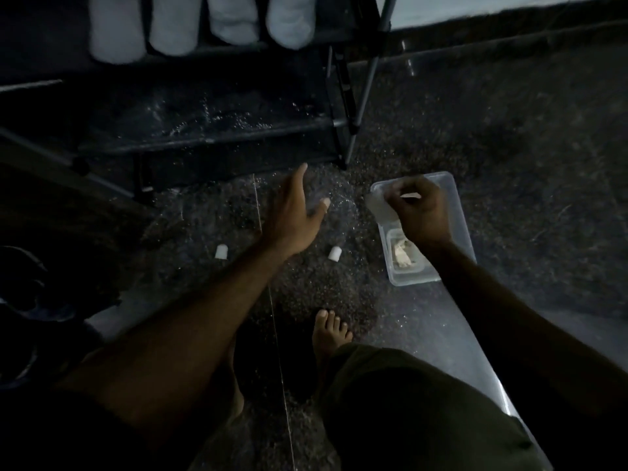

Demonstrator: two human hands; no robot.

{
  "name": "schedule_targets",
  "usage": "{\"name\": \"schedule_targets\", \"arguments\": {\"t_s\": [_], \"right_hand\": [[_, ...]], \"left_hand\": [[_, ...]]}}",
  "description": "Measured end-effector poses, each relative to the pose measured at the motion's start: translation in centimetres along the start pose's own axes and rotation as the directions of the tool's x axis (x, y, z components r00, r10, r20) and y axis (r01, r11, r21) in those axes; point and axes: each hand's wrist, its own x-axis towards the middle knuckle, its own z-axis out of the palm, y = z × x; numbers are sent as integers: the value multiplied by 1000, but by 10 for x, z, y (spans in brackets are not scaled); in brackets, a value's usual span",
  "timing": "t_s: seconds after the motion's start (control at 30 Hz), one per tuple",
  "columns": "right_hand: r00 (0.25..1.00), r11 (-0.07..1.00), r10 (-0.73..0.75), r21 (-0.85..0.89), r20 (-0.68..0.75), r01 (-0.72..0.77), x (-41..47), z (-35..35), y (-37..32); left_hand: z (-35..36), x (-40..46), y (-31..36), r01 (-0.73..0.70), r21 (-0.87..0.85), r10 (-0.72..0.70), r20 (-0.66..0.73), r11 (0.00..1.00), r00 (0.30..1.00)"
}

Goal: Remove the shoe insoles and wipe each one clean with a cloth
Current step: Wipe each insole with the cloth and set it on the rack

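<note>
My right hand (419, 209) pinches something pale over the tub (457, 212), centre-right; my left hand (295, 212), open, reaches toward the shelf (204, 137), upper left.

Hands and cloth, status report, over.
Left hand open, reaching toward the rack. Right hand pinching a pale piece, maybe cloth, over the tub. Pale shoes on the rack. Too dark to spot insoles.
</note>
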Motion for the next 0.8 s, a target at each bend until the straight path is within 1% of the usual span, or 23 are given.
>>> {"name": "schedule_targets", "arguments": {"t_s": [0.03, 0.07, 0.1, 0.17, 0.27, 0.33, 0.4, 0.43, 0.5, 0.57, 0.63, 0.73, 0.8], "right_hand": [[1000, 998, -3, 59, 26, 1, 3, 2, -19], [999, 994, -16, 105, 51, 11, 5, 5, -35], [996, 989, -39, 145, 78, 27, 6, 7, -54], [988, 976, -76, 214, 132, 47, 4, 14, -87], [977, 963, -118, 261, 178, 69, -4, 27, -130], [972, 956, -128, 285, 195, 69, -12, 37, -156], [970, 951, -127, 303, 206, 60, -18, 44, -177], [972, 951, -103, 306, 213, 33, -20, 47, -186], [967, 936, -7, 341, 253, -82, -24, 54, -199], [943, 898, 82, 386, 323, -211, -28, 62, -211], [926, 856, 129, 432, 354, -284, -32, 73, -221], [944, 849, 166, 445, 284, -284, -36, 87, -230], [954, 834, 187, 476, 233, -280, -34, 92, -230]], "left_hand": [[-8, 1, 12, 92, -140, -90, 19, 986, 996], [-15, 3, 23, 156, -273, -149, 47, 949, 988], [-23, 4, 32, 190, -380, -175, 72, 905, 982], [-40, 2, 45, 217, -503, -181, 120, 837, 976], [-65, -3, 58, 222, -633, -133, 186, 741, 974], [-81, -8, 63, 193, -678, -119, 155, 709, 981], [-93, -13, 62, 128, -691, -119, 60, 712, 991], [-99, -15, 60, 97, -690, -123, 12, 717, 992], [-111, -18, 59, 64, -697, -142, -54, 714, 988], [-122, -19, 62, 31, -725, -153, -104, 688, 983], [-130, -18, 68, 15, -745, -161, -125, 666, 979], [-134, -13, 70, 3, -712, -165, -158, 702, 974], [-135, -8, 68, 17, -698, -175, -156, 716, 972]]}}
